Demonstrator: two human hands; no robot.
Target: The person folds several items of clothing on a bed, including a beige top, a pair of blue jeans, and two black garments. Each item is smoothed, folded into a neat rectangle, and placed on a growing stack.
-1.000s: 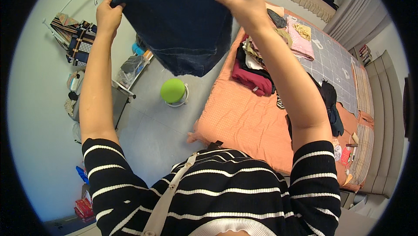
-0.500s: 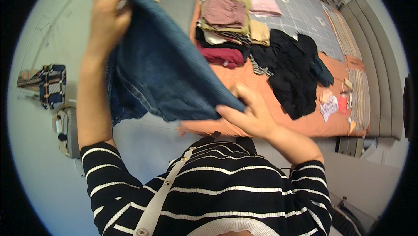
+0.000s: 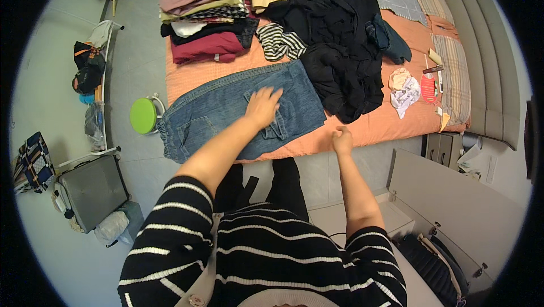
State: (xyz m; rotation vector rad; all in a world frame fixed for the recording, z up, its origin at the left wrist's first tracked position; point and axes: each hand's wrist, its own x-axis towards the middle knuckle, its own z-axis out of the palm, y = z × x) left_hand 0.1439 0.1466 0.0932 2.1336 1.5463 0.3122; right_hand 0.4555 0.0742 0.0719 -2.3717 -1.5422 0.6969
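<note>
Far left, a green stool (image 3: 143,115) on the floor beside the bed (image 3: 362,131); folded stack (image 3: 201,9) at the bed's top left, done by the look of it. Jeans (image 3: 226,111) lie spread flat across the near edge, not yet folded, left hand (image 3: 262,107) pressed open-palmed on them, grip released. Right hand (image 3: 341,138) clenched in a loose fist at the bed edge, holding nothing visible; the dark heap (image 3: 340,57) and small pale items (image 3: 403,89) to the right seem left to sort.

Blue denim shorts (image 3: 226,115) flat on bed
</note>
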